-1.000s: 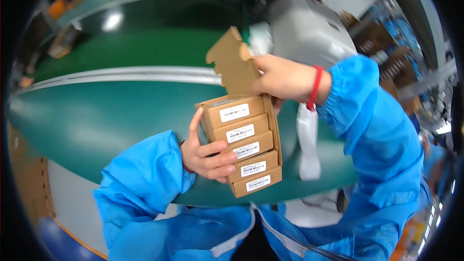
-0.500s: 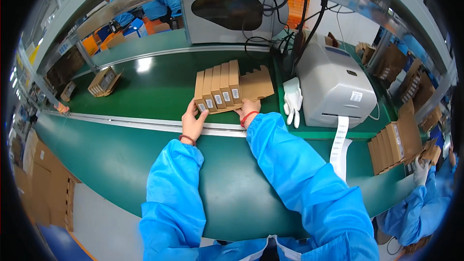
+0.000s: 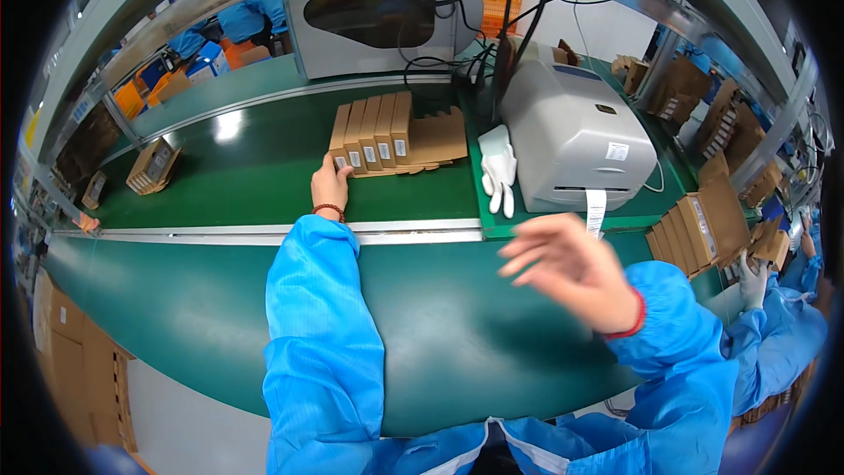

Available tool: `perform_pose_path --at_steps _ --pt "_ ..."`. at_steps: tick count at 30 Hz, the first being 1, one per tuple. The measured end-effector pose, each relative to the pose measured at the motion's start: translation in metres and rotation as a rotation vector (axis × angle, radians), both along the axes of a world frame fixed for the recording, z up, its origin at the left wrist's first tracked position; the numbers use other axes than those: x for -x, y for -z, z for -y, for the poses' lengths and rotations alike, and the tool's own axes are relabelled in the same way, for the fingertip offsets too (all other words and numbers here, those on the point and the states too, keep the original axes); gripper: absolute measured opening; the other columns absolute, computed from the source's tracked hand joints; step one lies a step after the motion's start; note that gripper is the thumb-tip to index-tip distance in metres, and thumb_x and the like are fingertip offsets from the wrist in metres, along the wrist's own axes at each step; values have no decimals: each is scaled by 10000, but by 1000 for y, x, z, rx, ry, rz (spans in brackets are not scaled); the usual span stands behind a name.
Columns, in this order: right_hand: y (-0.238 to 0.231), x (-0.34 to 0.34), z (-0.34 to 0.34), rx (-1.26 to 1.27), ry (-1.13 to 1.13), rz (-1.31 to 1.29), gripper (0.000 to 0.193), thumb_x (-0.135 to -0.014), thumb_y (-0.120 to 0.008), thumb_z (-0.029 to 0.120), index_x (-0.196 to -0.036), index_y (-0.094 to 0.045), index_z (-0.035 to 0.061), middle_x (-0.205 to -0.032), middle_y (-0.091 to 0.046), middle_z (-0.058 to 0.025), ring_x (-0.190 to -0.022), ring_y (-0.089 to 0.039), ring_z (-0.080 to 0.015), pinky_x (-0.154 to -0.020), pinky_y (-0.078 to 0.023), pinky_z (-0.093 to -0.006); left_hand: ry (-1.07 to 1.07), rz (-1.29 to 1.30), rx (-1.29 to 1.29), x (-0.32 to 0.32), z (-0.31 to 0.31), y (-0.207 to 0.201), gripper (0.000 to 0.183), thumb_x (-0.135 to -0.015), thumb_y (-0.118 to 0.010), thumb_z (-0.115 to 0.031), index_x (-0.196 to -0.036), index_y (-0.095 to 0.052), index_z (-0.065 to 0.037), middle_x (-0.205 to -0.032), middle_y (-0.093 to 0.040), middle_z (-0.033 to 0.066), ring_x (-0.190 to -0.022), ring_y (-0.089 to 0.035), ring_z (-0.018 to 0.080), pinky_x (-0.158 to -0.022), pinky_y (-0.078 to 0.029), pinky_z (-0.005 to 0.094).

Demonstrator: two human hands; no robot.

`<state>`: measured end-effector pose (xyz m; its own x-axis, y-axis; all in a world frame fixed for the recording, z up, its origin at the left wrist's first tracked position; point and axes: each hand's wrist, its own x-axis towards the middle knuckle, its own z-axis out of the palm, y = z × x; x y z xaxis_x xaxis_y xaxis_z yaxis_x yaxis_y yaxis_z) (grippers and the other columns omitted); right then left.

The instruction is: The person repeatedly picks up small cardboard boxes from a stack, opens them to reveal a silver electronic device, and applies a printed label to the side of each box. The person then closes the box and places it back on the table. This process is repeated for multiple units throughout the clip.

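Several slim brown cardboard boxes [image 3: 375, 130] with small white labels stand in a leaning row on a flat, opened piece of cardboard [image 3: 437, 136], on the green belt. My left hand [image 3: 331, 186] grips the lower corner of the leftmost box, its thumb at the front; some of its fingers are hidden. My right hand [image 3: 571, 264] is raised over the near table, blurred by motion, with its fingers apart and nothing in them. It is in front of the grey label printer [image 3: 580, 136], close to the printed label strip [image 3: 595, 209].
A white glove [image 3: 498, 171] lies left of the printer. More boxes stand at the left of the belt [image 3: 153, 166] and on the right [image 3: 694, 229]. A grey machine [image 3: 378, 22] stands behind, with black cables hanging. On the far right, a co-worker's gloved hand [image 3: 753, 281] holds cardboard.
My right hand has let go of the cardboard and moved right and nearer, toward the label strip. My left hand stays on the boxes. The view has shifted slightly to the right.
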<state>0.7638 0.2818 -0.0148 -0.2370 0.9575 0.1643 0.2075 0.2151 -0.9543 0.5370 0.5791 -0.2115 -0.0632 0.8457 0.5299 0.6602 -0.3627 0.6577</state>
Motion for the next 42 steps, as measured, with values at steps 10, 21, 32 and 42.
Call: perform_pose_path --at_steps 10,21,32,42 --pt "41 -208 135 -546 1192 324 266 -803 -484 -14 -1068 -465 -1 -972 -537 -78 -915 -518 -148 -801 -402 -251 -147 -541 54 -7 47 -14 239 -766 -457 -234 -804 -647 -95 -706 -611 152 -668 -596 323 -619 -482 398" --pt "90 -391 168 -421 1409 444 560 -813 -558 291 -1229 -327 -5 -1207 -402 -143 -1094 -418 -217 -861 -384 -316 212 -467 -20 -48 44 7 365 -767 -559 -198 -1053 -509 23 -1044 -506 212 -946 -494 362 -819 -385 439" --pt "77 -281 133 -10 872 85 454 -819 -512 334 -1130 -481 5 -1073 -533 -111 -988 -496 -208 -849 -396 -334 392 -294 -386 -59 170 -27 216 -636 -512 -82 -849 -539 -56 -803 -528 106 -807 -529 280 -827 -356 454" --pt "126 -95 108 -18 667 80 354 -809 -529 233 -1068 -514 -9 -1015 -553 -102 -912 -514 -193 -790 -410 -316 1272 -43 -881 -195 331 16 327 -823 -381 -379 -979 -558 -153 -1127 -487 118 -1125 -418 270 -867 -98 721"
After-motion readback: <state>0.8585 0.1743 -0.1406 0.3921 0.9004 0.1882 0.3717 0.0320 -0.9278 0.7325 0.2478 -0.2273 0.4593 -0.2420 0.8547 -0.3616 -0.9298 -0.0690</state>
